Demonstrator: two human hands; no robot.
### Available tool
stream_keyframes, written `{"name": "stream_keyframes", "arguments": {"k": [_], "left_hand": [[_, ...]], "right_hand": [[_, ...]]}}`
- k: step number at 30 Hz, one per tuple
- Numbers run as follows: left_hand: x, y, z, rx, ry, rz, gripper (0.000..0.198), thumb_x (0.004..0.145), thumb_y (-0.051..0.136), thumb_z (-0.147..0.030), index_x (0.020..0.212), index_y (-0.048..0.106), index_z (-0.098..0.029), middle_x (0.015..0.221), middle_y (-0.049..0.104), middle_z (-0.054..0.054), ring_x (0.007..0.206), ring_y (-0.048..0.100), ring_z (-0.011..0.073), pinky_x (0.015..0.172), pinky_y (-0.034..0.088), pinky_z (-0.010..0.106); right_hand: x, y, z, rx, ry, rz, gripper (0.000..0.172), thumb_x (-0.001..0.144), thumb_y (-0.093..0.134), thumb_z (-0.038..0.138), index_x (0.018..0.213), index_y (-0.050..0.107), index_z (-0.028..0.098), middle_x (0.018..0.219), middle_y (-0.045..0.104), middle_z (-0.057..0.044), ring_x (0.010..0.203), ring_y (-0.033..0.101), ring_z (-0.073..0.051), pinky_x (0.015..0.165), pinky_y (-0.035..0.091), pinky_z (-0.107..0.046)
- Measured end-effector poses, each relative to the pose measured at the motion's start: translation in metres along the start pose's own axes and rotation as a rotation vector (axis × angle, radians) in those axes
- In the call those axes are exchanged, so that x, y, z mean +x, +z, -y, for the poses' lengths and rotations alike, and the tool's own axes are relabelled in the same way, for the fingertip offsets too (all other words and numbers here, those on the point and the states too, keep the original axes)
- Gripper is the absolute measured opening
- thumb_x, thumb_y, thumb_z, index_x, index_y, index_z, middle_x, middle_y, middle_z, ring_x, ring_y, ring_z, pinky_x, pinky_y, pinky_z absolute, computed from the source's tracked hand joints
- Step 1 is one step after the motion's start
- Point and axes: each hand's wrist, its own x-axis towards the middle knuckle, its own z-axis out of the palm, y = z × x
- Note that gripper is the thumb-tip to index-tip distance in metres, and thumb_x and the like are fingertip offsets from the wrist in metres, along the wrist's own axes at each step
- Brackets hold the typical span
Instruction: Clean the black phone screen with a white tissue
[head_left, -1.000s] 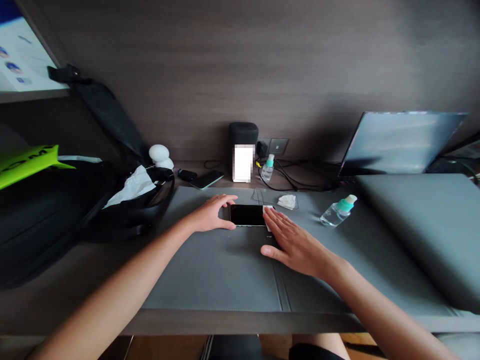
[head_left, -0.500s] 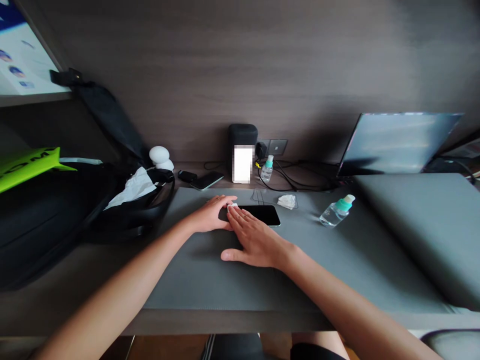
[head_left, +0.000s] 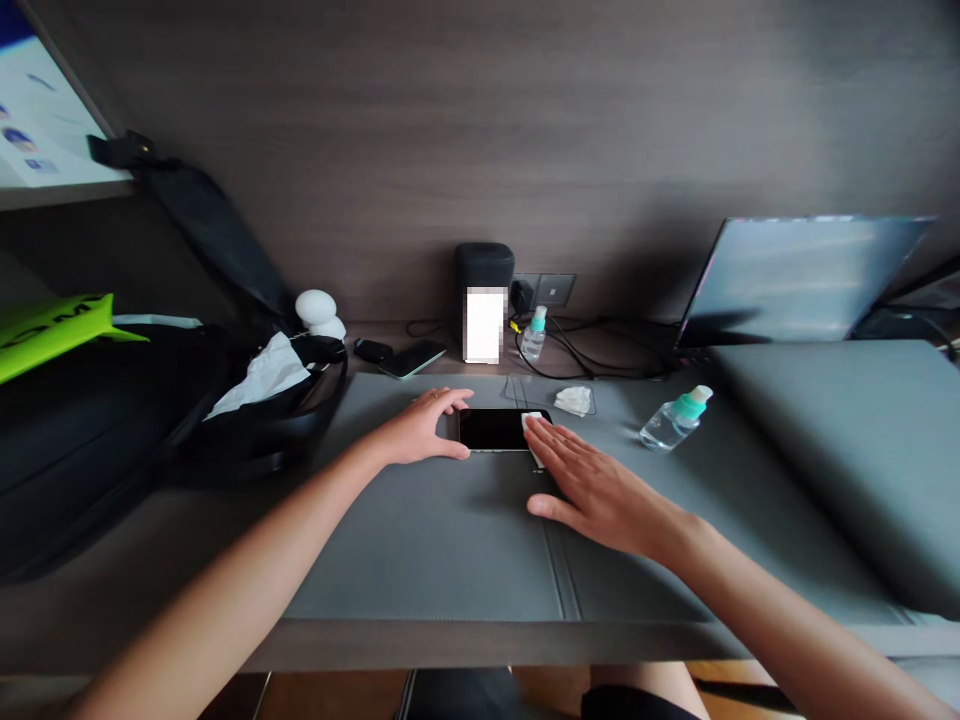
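A black-screened smartphone (head_left: 491,430) lies flat and lengthwise on the grey desk mat (head_left: 427,545). My left hand (head_left: 420,428) steadies its left end, thumb at the near edge and fingers at the far edge. Flat fingers of my right hand (head_left: 592,485) press a folded white wipe (head_left: 532,416) onto the right end of the screen; the thumb is spread away. Part of the wipe is hidden under the fingers. Just behind the phone, a crumpled white tissue (head_left: 574,401) rests on a clear flat sheet (head_left: 525,388).
A spray bottle (head_left: 669,422) lies tilted on the mat at right, beside a grey cushion-like block (head_left: 832,430) and a screen (head_left: 802,280). Behind are a small bottle (head_left: 533,338), a black speaker-like box (head_left: 484,264) and a dark phone (head_left: 414,358). A black bag (head_left: 112,440) fills the left.
My right hand has slid the wipe rightward along the screen, from the phone's left end to its right end. My left hand has stayed at the left end.
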Motion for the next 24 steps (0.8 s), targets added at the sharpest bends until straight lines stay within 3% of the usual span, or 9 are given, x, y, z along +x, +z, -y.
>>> {"name": "stream_keyframes", "arguments": {"k": [8,14,19,24], "left_hand": [[0.001,-0.001,0.001,0.002,0.008,0.024,0.079,0.072,0.079,-0.031,0.142,0.041,-0.029,0.130,0.055,0.007,0.114,0.052,0.0254,0.106,0.039,0.045],[0.000,-0.001,-0.001,-0.018,-0.007,0.007,0.080,0.071,0.080,-0.031,0.141,0.042,-0.030,0.129,0.056,0.007,0.114,0.053,0.0258,0.105,0.041,0.046],[0.001,0.002,0.001,-0.018,0.019,-0.009,0.081,0.070,0.082,-0.033,0.141,0.042,-0.029,0.125,0.057,0.007,0.114,0.052,0.0275,0.104,0.040,0.049],[-0.002,-0.005,0.003,-0.104,0.018,-0.162,0.105,0.068,0.083,-0.039,0.151,0.021,-0.027,0.145,0.040,0.014,0.117,0.051,0.0281,0.100,0.044,0.047]], "right_hand": [[-0.016,0.003,-0.036,0.122,0.119,-0.001,0.053,0.104,0.035,0.034,0.155,0.027,0.021,0.157,0.030,-0.008,0.139,0.040,-0.027,0.116,0.036,-0.047],[-0.019,-0.008,-0.030,0.199,0.121,-0.090,0.047,0.103,0.033,0.027,0.150,0.038,0.024,0.153,0.039,-0.005,0.136,0.044,-0.026,0.117,0.035,-0.049],[0.013,-0.021,-0.002,0.259,0.140,-0.213,0.046,0.102,0.035,0.026,0.148,0.041,0.026,0.150,0.044,-0.003,0.137,0.042,-0.027,0.115,0.037,-0.054],[0.068,-0.015,0.020,0.381,-0.007,-0.209,0.043,0.103,0.033,0.025,0.141,0.051,0.018,0.147,0.049,-0.008,0.139,0.042,-0.024,0.116,0.037,-0.047]]}}
